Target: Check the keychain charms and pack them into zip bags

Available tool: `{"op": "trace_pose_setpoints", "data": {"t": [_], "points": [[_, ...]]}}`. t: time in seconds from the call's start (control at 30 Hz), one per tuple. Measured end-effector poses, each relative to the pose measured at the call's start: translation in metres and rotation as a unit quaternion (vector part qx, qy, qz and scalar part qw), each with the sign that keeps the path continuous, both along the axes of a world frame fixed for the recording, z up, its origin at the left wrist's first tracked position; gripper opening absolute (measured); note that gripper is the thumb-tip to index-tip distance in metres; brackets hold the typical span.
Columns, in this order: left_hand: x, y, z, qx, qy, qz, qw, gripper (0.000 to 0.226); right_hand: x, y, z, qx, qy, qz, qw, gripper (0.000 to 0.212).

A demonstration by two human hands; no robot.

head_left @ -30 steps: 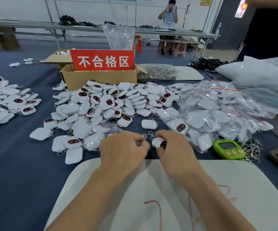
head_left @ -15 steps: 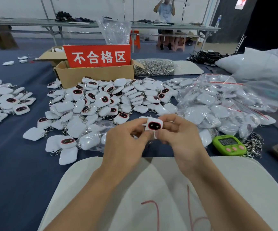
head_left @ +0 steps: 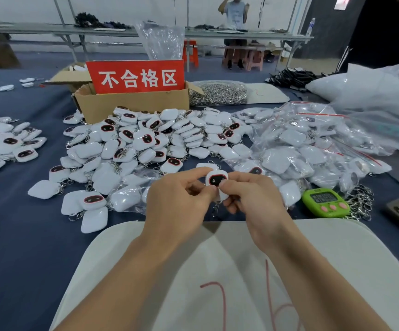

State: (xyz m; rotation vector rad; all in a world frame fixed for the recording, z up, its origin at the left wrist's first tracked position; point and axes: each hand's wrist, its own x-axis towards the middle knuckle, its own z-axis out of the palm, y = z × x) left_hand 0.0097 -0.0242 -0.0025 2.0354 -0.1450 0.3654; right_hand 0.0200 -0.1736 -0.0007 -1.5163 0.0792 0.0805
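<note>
Left hand [head_left: 177,201]: curled, thumb and forefinger pinching the left side of one white charm, just beyond the table's near edge.
Right hand [head_left: 253,199]: curled as well, pinching the same charm from the right and from underneath.
Held charm [head_left: 216,179]: up between both hands, dark red-rimmed face turned to the camera, its chain dangling below.
Table [head_left: 21,235]: covered in dark blue cloth.
White board [head_left: 146,259]: flat at the near edge, under both forearms, with red pen strokes on it.
Loose charms [head_left: 146,139]: a big heap at the table's middle, some face up, some showing plain white backs, rings tangled through.
Second heap [head_left: 2,142]: more charms at the left edge, well apart from the main pile.
Cardboard box [head_left: 131,107]: behind the main heap toward the far edge, flaps open. Insides hidden by a red sign [head_left: 136,78] with white characters, and a clear plastic bag [head_left: 161,41] rising behind that.
Zip bags [head_left: 301,149]: piled right of the heap, clear with red seal lines, white charms inside.
Ring bag [head_left: 217,93]: clear, stuffed with metal key rings, just right of the box.
Green timer [head_left: 325,203]: right of the right hand, at the foot of the filled bags, with loose rings [head_left: 361,204] beside it.
</note>
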Motion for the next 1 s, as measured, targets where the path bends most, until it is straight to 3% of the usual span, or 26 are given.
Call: {"op": "trace_pose_setpoints", "data": {"t": [0.1,0.27,0.37,0.7,1.0], "points": [[-0.003,0.000,-0.001,0.042,-0.034,0.008,0.999,0.032,-0.003,-0.001,-0.002,-0.025,0.000,-0.018,1.000,0.012],[0.000,0.003,-0.001,-0.008,-0.044,-0.005,0.999,0.020,-0.006,0.004,-0.001,-0.027,-0.033,-0.003,0.999,0.026],[0.002,0.002,-0.002,-0.034,-0.024,0.016,0.999,0.020,-0.007,0.006,0.001,-0.018,-0.037,0.004,0.999,0.022],[0.002,0.001,-0.002,0.017,-0.025,0.000,1.000,0.015,-0.010,0.008,0.005,-0.024,-0.045,0.019,0.999,0.019],[0.000,-0.001,0.000,0.007,-0.040,0.008,0.999,0.023,-0.012,0.007,0.004,-0.038,-0.054,0.047,0.997,0.025]]}}
